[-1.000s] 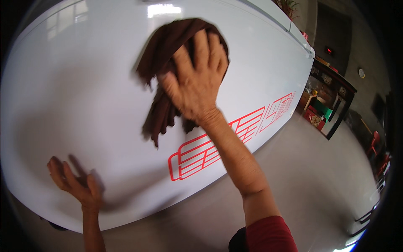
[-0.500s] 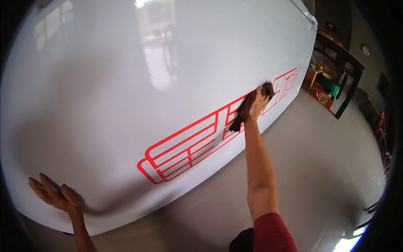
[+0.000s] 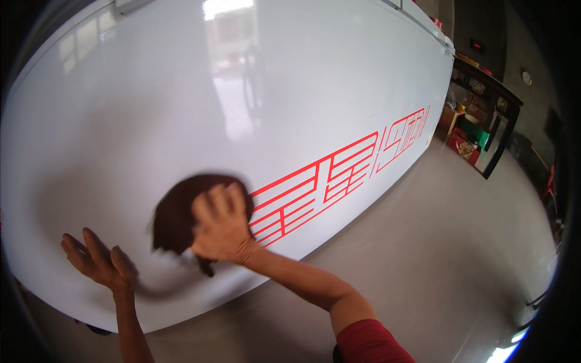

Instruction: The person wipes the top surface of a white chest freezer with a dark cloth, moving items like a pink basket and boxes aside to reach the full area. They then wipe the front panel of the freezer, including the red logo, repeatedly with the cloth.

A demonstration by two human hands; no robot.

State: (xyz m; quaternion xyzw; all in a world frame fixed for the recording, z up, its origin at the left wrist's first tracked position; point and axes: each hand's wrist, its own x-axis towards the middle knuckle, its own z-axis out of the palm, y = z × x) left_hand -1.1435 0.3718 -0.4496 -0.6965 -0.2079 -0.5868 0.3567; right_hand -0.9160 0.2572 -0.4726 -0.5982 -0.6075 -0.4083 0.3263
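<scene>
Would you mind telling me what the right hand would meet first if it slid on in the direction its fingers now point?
The right hand presses a brown cloth flat on the white surface. Its fingers point up the panel, where only bare glossy white shows; the red markings lie off to the right.

Right hand (image 3: pixel 221 233) presses a brown cloth (image 3: pixel 181 221) on the white surface (image 3: pixel 181 109); left hand (image 3: pixel 100 263) lies flat beside it

Glossy white panel (image 3: pixel 181 109), brown cloth (image 3: pixel 178 215)
</scene>
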